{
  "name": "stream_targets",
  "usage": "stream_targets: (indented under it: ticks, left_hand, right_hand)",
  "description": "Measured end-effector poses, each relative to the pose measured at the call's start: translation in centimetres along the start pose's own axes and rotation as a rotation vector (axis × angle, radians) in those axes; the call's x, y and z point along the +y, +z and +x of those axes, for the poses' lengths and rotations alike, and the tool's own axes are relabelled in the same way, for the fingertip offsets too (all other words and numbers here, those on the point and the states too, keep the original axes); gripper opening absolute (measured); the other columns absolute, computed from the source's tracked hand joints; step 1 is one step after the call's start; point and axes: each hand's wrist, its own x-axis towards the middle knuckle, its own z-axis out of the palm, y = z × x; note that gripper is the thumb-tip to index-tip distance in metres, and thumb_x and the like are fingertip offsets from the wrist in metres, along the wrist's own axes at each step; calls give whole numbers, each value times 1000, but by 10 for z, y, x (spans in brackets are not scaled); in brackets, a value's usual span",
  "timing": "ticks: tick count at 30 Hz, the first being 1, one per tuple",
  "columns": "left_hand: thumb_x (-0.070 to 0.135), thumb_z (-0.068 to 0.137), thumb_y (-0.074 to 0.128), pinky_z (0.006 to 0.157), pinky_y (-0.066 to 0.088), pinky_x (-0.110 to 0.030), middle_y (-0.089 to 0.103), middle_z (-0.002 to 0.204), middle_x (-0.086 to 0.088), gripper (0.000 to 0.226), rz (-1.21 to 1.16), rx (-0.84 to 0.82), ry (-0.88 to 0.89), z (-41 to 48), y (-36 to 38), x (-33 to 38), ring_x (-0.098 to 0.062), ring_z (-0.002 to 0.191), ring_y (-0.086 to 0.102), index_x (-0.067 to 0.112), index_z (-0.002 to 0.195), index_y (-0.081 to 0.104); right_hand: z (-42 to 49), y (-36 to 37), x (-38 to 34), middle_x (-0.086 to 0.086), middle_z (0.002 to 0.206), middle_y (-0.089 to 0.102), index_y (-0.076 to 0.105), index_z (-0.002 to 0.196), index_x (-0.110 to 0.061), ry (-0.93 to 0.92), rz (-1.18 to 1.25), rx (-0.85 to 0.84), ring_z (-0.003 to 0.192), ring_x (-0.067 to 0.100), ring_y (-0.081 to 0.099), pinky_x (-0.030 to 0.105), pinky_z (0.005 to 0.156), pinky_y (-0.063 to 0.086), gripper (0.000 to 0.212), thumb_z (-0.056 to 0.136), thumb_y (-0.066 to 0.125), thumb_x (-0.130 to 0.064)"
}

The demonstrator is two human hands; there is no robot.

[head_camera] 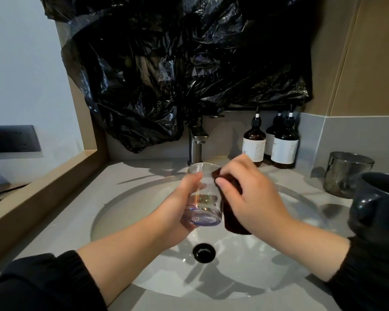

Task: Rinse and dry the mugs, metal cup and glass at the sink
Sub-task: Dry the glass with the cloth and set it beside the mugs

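Your left hand (177, 205) is curled around the glass (203, 205), thumb on the near side of the wall and fingers wrapped behind and under the base. It holds the glass tilted slightly away from you, above the sink basin (130, 212). Your right hand (254, 198) grips a dark brown cloth (234, 225). The thumb and fingers bunch it against the right side of the glass, and a fold reaches up to the rim. The rest of the cloth hangs below your palm.

The glass is a clear, straight-sided tumbler with a thick base that shows a faint rainbow sheen. The basin is a smooth, pale oval with a round black drain (204, 252) below your hands. A brushed metal faucet (196, 144) stands behind the glass.

On the grey counter (61, 216) to your right, the metal cup (344, 173) stands upright, shiny and cylindrical. The dark mug (380, 203) sits just in front of it, glossy, with its handle turned toward the basin. Amber pump bottles (255, 144) with white labels stand in the back corner. Crinkled black plastic sheeting (177, 63) hangs over the wall above the faucet.
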Motion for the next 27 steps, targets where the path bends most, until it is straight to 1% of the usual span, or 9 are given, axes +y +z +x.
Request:
stream_targets:
  ticks: [6,8,10,12,15,17,19,22,27]
  left_hand:
    - [49,83,57,60,52,-29,65,75,-9,49,-73,17,25,-1,-3,5,-21,62,63,6,105,63]
    - [47,85,55,56,53,-29,69,80,-12,46,-103,40,14,-2,-1,8,-23,63,66,6,104,64]
    - [46,81,60,69,55,-36,68,94,-18,51,-162,89,21,-2,-2,12,-28,75,66,4,110,63]
    - [44,83,60,78,53,-38,69,95,-19,48,-150,133,31,-2,-3,15,-29,80,66,4,109,63]
    - [43,85,59,73,54,-36,70,94,-16,45,-5,110,0,-3,-1,10,-26,71,68,7,111,63]
    - [43,83,62,75,54,-36,71,91,-14,46,132,79,-24,-2,0,4,-24,67,68,9,114,62]
    - [42,84,61,76,53,-35,72,90,-13,41,274,47,-35,-2,2,1,-25,72,66,13,114,60]
    - [44,85,62,79,50,-34,72,97,-14,39,431,-4,-33,-4,2,0,-25,80,64,18,114,61]
    - [59,52,70,85,46,-36,72,97,-13,71,627,-68,-44,-6,-3,1,-24,83,63,16,108,67]
  right_hand:
    - [-8,-1,0,-2,92,53,55,87,-15,-412,-33,-133,74,15,47,33,56,43,12,89,55,-27]
    - [-8,-4,9,-1,91,56,57,86,-15,-496,-116,-187,74,16,50,32,53,43,12,88,56,-27]
    - [-5,-5,21,-4,91,57,60,84,-17,-412,-243,-234,73,18,55,31,52,44,16,88,56,-32]
    - [0,-6,30,-7,96,55,60,83,-20,-128,-249,-218,80,19,57,33,62,46,15,87,60,-34]
    - [8,-11,38,-12,98,55,58,85,-26,214,-24,-104,90,12,54,30,78,42,8,86,66,-29]
    - [14,-19,35,-20,102,58,61,95,-32,320,139,-127,94,2,54,18,79,40,11,87,65,-28]
    - [17,-27,29,-24,105,62,63,101,-37,356,269,-286,98,-6,56,9,81,39,17,88,64,-27]
    - [16,-31,28,-16,105,67,65,97,-41,328,185,-552,100,-1,59,18,91,43,13,89,62,-32]
    - [5,-24,29,-9,92,70,69,86,-32,307,134,-717,93,8,63,25,88,48,5,87,64,-30]
